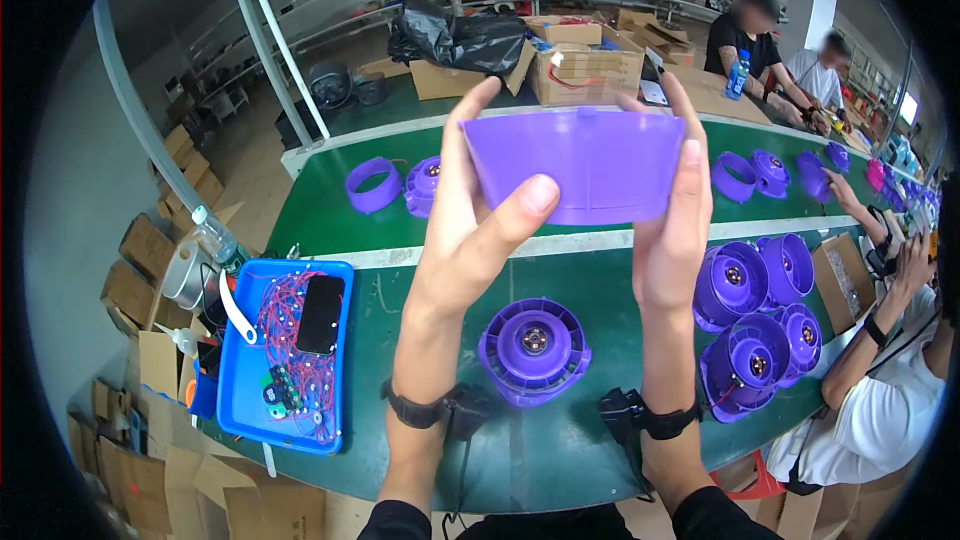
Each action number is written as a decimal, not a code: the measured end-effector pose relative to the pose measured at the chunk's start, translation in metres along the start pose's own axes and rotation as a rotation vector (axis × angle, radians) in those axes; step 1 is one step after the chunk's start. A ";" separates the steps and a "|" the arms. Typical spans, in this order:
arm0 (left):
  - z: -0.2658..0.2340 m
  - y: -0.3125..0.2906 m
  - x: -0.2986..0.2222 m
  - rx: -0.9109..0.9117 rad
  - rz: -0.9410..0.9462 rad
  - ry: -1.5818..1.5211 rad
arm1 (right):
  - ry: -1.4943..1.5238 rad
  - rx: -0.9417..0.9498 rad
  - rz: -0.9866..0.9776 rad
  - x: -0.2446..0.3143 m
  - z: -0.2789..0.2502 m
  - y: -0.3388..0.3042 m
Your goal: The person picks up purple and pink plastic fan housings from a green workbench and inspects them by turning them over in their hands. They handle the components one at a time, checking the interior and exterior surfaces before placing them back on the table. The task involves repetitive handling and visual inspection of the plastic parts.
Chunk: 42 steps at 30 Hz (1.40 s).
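Observation:
A purple plastic ring-shaped housing [590,165] is held up between my two hands, above the green table. My left hand [465,210] grips its left side, the thumb lying across the front wall. On the right side, my right hand [678,210] has its fingers and thumb against the wall. Below them, between my forearms, a purple fan base [535,345] with a finned rim and a dark round centre sits on the table, apart from the housing. Black straps with small dark devices circle both my wrists.
A blue tray [230,420] at left holds red wires and a black phone [319,315]. Several assembled purple units [745,360] stand at right. Past a white rail lie a purple ring [373,186] and more parts. A person in a white shirt [880,420] sits close on the right.

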State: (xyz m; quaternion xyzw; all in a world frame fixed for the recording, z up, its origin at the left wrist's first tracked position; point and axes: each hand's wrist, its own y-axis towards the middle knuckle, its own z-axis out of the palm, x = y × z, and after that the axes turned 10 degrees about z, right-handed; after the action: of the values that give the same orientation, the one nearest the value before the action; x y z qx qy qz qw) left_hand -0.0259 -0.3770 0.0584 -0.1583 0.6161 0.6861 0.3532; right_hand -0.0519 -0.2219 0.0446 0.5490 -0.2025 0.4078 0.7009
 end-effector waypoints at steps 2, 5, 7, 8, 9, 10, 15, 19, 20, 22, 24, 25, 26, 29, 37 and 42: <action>0.001 0.001 0.003 -0.024 0.063 0.109 | -0.189 -0.116 -0.083 0.000 0.001 -0.001; 0.004 0.002 0.005 -0.062 0.155 0.267 | -0.182 -0.031 -0.094 -0.001 0.002 -0.003; 0.002 0.001 0.007 -0.096 0.187 0.365 | -0.175 0.067 -0.159 -0.003 0.009 -0.003; 0.002 0.001 0.007 -0.112 0.203 0.415 | -0.144 0.073 -0.122 -0.003 0.012 -0.005; 0.001 0.001 0.008 -0.106 0.211 0.416 | -0.126 0.076 -0.087 -0.003 0.012 -0.006; 0.000 0.001 0.009 -0.100 0.219 0.417 | -0.119 0.084 -0.074 -0.005 0.010 -0.005; -0.003 0.002 0.011 -0.125 0.184 0.364 | -0.118 0.083 -0.042 0.002 0.005 -0.004; 0.000 0.003 0.010 -0.088 0.256 0.431 | -0.115 0.066 0.071 0.007 -0.001 -0.002; 0.001 0.002 0.010 -0.077 0.274 0.448 | -0.095 0.061 0.080 0.006 -0.003 -0.001; 0.000 0.004 0.013 -0.083 0.345 0.480 | -0.045 0.054 0.098 0.006 -0.006 0.002; 0.000 0.005 0.016 -0.075 0.411 0.491 | -0.046 0.071 0.077 0.005 -0.010 0.004; 0.001 0.005 0.018 -0.064 0.441 0.486 | -0.040 0.087 0.055 0.006 -0.012 0.004; 0.001 0.005 0.019 -0.053 0.472 0.480 | -0.035 0.102 0.033 0.007 -0.013 0.004; -0.003 0.002 0.012 -0.110 0.344 0.410 | 0.009 0.130 -0.007 0.006 -0.012 0.003; -0.001 0.004 0.013 -0.161 0.300 0.256 | -0.157 0.112 0.018 0.005 -0.018 0.005; -0.003 0.005 0.005 -0.140 0.196 0.232 | -0.126 0.100 0.101 0.005 -0.031 0.007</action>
State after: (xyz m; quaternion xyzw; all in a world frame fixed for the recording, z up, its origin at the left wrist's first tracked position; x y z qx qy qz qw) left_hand -0.0336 -0.3781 0.0582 -0.2000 0.6159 0.7356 0.1990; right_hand -0.0598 -0.1906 0.0431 0.5969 -0.2530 0.4168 0.6371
